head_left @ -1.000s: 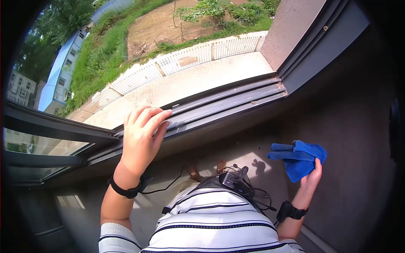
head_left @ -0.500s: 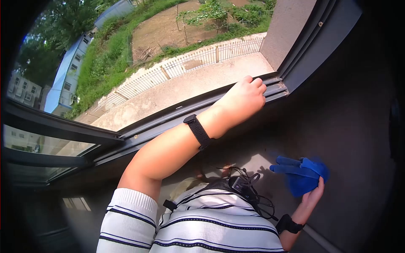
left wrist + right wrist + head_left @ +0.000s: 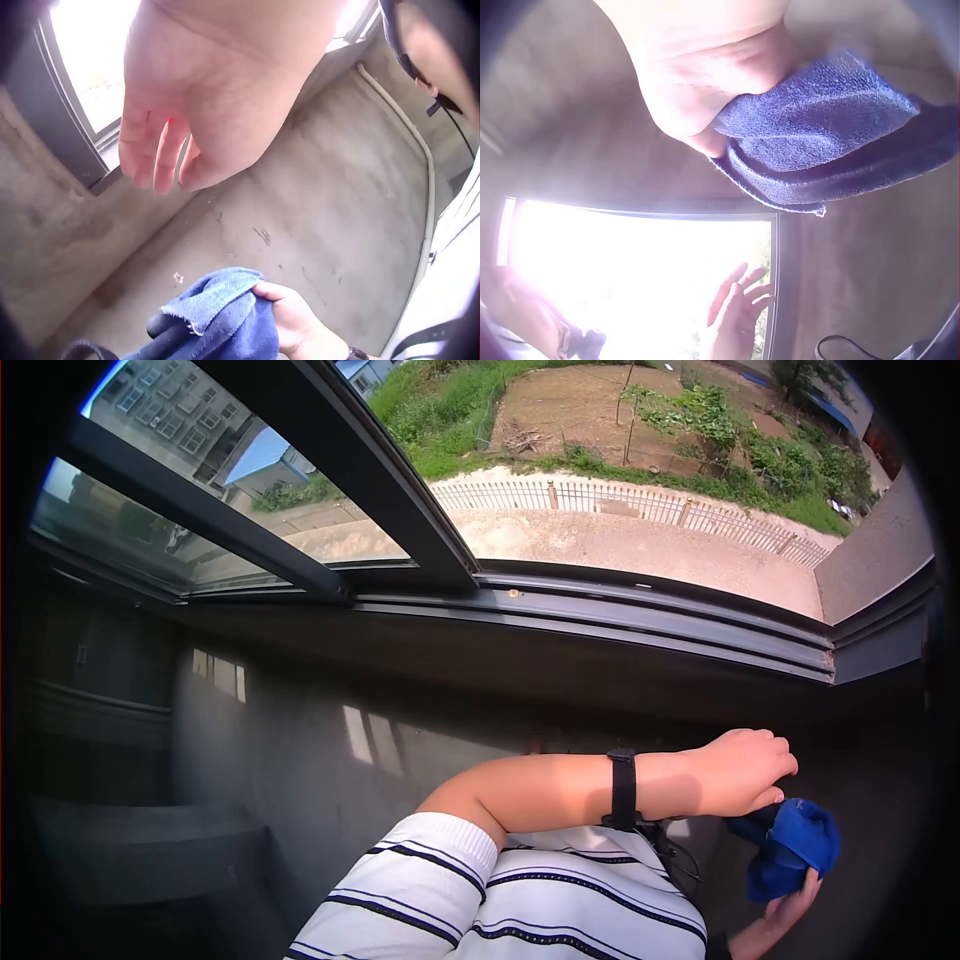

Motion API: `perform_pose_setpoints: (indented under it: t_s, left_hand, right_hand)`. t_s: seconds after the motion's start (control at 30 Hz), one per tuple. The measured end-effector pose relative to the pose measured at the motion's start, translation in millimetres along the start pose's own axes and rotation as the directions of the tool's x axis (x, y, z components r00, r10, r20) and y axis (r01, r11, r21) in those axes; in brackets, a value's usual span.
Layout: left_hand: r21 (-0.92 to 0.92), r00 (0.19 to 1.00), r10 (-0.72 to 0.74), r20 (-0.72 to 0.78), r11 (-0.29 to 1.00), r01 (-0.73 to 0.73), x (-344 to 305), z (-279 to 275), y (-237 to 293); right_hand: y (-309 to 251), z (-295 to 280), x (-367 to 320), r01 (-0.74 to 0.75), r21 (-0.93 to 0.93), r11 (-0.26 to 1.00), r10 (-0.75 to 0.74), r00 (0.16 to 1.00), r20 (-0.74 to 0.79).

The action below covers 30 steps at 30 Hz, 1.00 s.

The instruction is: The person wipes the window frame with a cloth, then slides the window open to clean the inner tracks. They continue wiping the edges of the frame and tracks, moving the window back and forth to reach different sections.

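A bunched blue cloth [image 3: 795, 850] hangs from my right hand [image 3: 790, 910], which grips it at the lower right of the head view. The right wrist view shows folds of the cloth [image 3: 817, 127] spilling out past the thumb side of that hand [image 3: 705, 82]. My left hand [image 3: 740, 772] reaches across my body, just above the cloth, with its fingers loosely bent. Seen from the left wrist, the left hand [image 3: 217, 90] has its palm side showing and nothing in it, apart from the cloth [image 3: 225, 315] below.
An open sliding window's sill track [image 3: 650, 615] runs along the wall in front of me. Its sliding sashes [image 3: 400, 490] stand at the left. A pipe [image 3: 420, 142] follows the floor's edge, and a black cable [image 3: 847, 339] is near my body.
My left hand moved from the middle of the window track to its right end, then came off it, down to beside the cloth. The head view turned rightward. My right hand kept its hold.
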State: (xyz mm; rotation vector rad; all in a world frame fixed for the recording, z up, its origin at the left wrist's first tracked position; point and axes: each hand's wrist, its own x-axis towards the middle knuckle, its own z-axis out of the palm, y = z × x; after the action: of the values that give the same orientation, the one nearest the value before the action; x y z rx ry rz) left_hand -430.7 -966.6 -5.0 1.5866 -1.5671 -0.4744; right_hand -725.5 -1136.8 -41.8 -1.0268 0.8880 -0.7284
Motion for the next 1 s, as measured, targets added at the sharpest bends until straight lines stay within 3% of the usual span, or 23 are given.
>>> perform_pose_setpoints:
  t_s: [0.03,0.07,0.13,0.17,0.2,0.27,0.3,0.33,0.37,0.4,0.47,0.5,0.53,0.6,0.67,0.7,0.73,0.77,0.8,0.83,0.87,0.93,1.0]
  left_hand:
    - [-0.110,0.995,-0.092,0.035,0.989,0.095,-12,-1,-2]
    - [-0.101,0.994,-0.106,0.020,0.989,0.107,-24,2,-5]
    - [-0.141,0.973,-0.038,-0.227,0.990,0.006,-44,5,-7]
    - [-0.238,0.985,-0.087,-0.152,0.970,0.049,-51,-5,-5]
    - [-0.231,0.982,-0.091,-0.167,0.972,0.050,-58,-18,-1]
    - [-0.538,0.974,-0.219,0.066,0.814,0.219,-76,-44,7]
    - [-0.650,0.963,-0.263,0.052,0.723,0.233,-89,-56,11]
    - [-0.649,0.963,-0.265,0.039,0.727,0.226,-103,-66,11]
    - [-0.670,0.920,-0.383,-0.080,0.704,0.234,-117,-73,9]
    - [-0.695,0.850,-0.492,-0.190,0.679,0.237,-134,-81,7]
    - [-0.702,0.746,-0.597,-0.296,0.665,0.253,-175,-100,6]
    - [-0.692,0.660,-0.627,-0.413,0.688,0.220,-199,-110,12]
    - [-0.678,0.561,-0.646,-0.517,0.709,0.192,-224,-119,20]
    - [-0.558,0.225,-0.598,-0.769,0.800,0.219,-266,-134,29]
    - [-0.432,-0.091,-0.427,-0.899,0.838,0.332,-289,-163,36]
    - [-0.279,-0.101,-0.278,-0.955,0.737,0.616,-302,-176,29]
    - [-0.117,-0.058,-0.126,-0.990,0.536,0.836,-309,-189,18]
    - [0.036,0.076,-0.089,-0.993,0.389,0.921,-306,-204,7]
    - [0.092,0.129,-0.143,-0.981,0.240,0.966,-303,-210,-11]
    - [0.126,0.183,-0.238,-0.954,0.235,0.964,-297,-205,-21]
    - [0.158,0.233,-0.331,-0.915,0.237,0.959,-288,-201,-30]
    - [0.088,0.165,-0.387,-0.907,0.211,0.974,-276,-196,-38]
    - [0.082,0.184,-0.393,-0.901,0.263,0.961,-285,-199,-36]
  right_hand:
    - [-3,19,3,0.014,-0.007,1.000,-0.013,0.991,0.131]
    - [-5,38,7,0.031,-0.010,0.999,-0.028,0.965,0.259]
    - [-10,84,10,0.070,-0.008,0.998,-0.057,0.867,0.495]
    - [-12,108,10,0.091,-0.003,0.996,-0.071,0.796,0.602]
    - [-10,136,8,0.109,0.006,0.994,-0.086,0.742,0.665]
    - [-9,183,10,0.127,0.019,0.992,-0.100,0.669,0.736]
    - [-10,201,12,0.132,-0.041,0.990,-0.052,0.628,0.776]
    - [-12,221,12,0.142,-0.102,0.985,-0.001,0.587,0.810]
    - [-14,245,3,0.145,-0.178,0.973,0.053,0.616,0.786]
    - [-12,268,-10,0.183,-0.251,0.951,0.072,0.655,0.752]
    - [-2,291,-7,0.283,-0.263,0.922,0.100,0.483,0.870]
    - [-2,302,-5,0.279,-0.373,0.885,0.186,0.524,0.831]
    - [0,322,-11,0.312,-0.299,0.902,0.102,0.518,0.849]
    - [20,334,10,0.601,-0.308,0.738,-0.150,0.591,0.793]
    - [31,355,20,0.733,-0.392,0.557,-0.260,0.601,0.756]
    - [40,366,25,0.770,-0.413,0.486,-0.285,0.587,0.758]
    - [50,374,29,0.801,-0.433,0.414,-0.307,0.571,0.761]
    - [57,380,30,0.877,-0.443,0.184,-0.356,0.480,0.802]
    - [63,385,30,0.902,-0.428,-0.058,-0.378,0.377,0.845]
    - [69,388,28,0.887,-0.438,-0.147,-0.418,0.346,0.840]
    - [77,386,25,0.916,-0.401,-0.015,-0.482,0.345,0.806]
    - [77,383,25,0.926,-0.373,-0.054,-0.486,0.302,0.820]
    - [76,382,27,0.926,-0.377,-0.035,-0.472,0.317,0.823]
